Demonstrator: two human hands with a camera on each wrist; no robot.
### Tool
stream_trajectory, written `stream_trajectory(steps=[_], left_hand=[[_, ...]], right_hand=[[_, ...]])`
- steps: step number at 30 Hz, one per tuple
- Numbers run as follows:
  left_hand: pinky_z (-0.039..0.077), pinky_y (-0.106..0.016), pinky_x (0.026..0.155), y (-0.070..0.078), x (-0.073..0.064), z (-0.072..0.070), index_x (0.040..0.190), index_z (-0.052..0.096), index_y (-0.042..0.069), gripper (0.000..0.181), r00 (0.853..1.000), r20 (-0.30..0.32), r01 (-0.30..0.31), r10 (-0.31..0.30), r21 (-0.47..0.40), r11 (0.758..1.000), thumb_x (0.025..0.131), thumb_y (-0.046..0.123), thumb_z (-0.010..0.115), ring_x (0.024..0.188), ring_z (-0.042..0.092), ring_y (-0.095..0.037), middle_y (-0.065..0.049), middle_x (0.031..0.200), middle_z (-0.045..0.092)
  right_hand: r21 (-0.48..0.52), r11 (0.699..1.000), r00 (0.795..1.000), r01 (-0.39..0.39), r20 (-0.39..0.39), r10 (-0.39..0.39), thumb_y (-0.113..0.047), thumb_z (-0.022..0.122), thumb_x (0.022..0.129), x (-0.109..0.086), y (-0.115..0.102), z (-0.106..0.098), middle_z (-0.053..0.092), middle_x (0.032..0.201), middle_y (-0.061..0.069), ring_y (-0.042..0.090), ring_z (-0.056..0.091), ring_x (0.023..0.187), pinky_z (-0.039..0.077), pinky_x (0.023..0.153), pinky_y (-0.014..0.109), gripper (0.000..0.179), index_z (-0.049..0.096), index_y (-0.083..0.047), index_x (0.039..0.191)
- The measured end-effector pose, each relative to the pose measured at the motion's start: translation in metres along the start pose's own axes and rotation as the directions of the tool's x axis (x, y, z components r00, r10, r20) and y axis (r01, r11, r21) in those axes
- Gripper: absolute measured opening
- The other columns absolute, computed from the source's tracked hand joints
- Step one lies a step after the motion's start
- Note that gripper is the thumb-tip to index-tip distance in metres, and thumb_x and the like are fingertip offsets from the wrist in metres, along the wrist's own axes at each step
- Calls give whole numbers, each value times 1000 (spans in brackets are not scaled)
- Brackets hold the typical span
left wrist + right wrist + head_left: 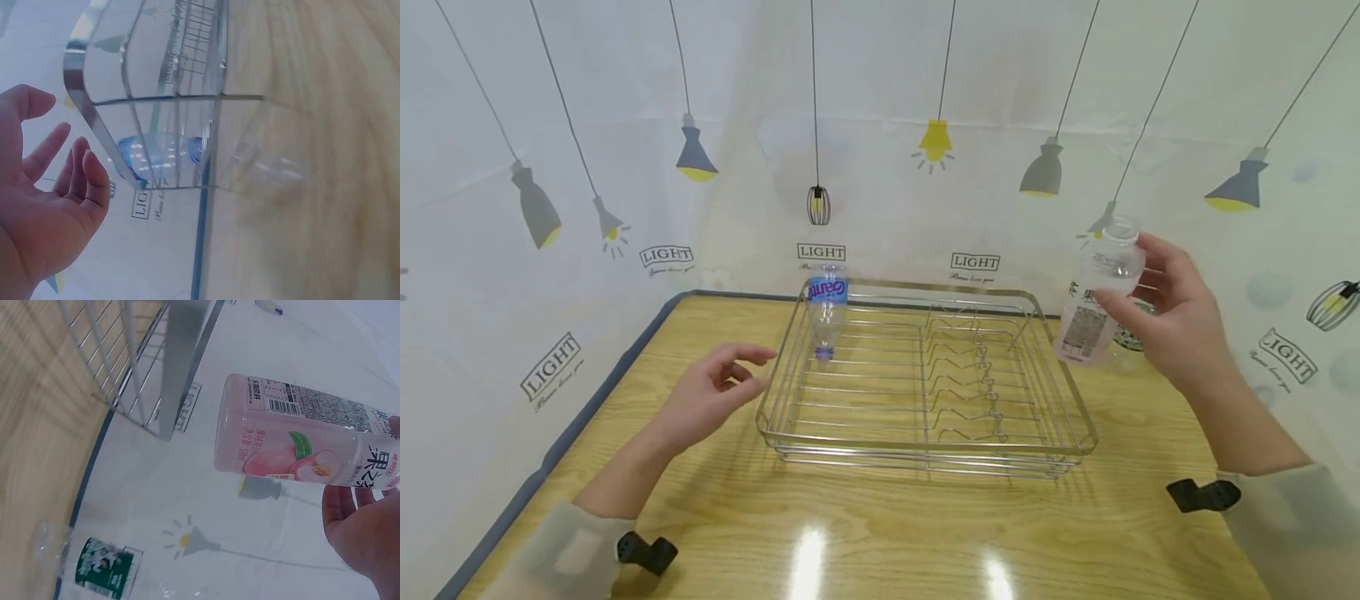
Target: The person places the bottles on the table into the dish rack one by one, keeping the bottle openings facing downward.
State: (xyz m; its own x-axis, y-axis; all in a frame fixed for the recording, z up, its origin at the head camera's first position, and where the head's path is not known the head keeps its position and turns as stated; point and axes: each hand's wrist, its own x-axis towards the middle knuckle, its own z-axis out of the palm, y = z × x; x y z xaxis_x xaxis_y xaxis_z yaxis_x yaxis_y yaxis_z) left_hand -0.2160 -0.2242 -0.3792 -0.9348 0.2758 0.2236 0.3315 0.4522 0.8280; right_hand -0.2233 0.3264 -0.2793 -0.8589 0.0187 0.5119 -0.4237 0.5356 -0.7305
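Note:
My right hand (1180, 321) grips a clear drink bottle with a pink peach label (1084, 321) above the right side of a wire dish rack (925, 446). The bottle leans slightly, its uncapped neck upward. In the right wrist view the pink label (294, 447) shows plainly. A clear bottle with a blue label (827, 292) stands neck-down in the rack's back left corner. Just outside the rack's left rim is my left hand (707, 396), fingers relaxed and holding nothing. Partly hidden behind my right hand stands a clear bottle with a green label (103, 569).
The rack rests on a wood-grain table (865, 533), with wire plate dividers (962, 375) in its right half. A white sheet (880, 75) printed with lamps hangs behind and along both sides.

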Motion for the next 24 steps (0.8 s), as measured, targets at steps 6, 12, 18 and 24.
stream_trajectory(steps=[6,12,18,24], left_hand=[[58,-25,84,22,9,3,143,66,11,38,999,19,-35,35,-26,999,107,19,71,105,66,-16,-11,138,68],[58,-26,80,47,23,17,144,65,14,45,991,88,-95,103,-90,991,101,13,77,104,67,-23,-11,130,68],[61,-27,84,71,39,40,147,64,13,51,973,160,-145,169,-150,978,98,11,80,106,69,-23,-11,129,68],[64,-33,93,94,57,65,149,62,15,52,957,210,-158,201,-207,965,100,15,80,117,70,-23,-8,135,67]], right_hand=[[71,990,991,125,40,-128,6,74,98,0,-18,19,59,136,-11,7,60,118,50,96,9,76,46,-15,165],[54,987,978,150,136,-156,5,76,98,-3,-34,37,61,135,-6,7,62,116,55,90,7,77,43,-13,166],[48,986,961,159,221,-166,1,78,98,-7,-47,53,65,137,9,7,64,114,51,96,9,71,45,-9,160],[9,979,936,206,292,-199,-2,83,95,-10,-54,70,69,139,14,12,65,119,49,101,8,71,51,-10,158]])
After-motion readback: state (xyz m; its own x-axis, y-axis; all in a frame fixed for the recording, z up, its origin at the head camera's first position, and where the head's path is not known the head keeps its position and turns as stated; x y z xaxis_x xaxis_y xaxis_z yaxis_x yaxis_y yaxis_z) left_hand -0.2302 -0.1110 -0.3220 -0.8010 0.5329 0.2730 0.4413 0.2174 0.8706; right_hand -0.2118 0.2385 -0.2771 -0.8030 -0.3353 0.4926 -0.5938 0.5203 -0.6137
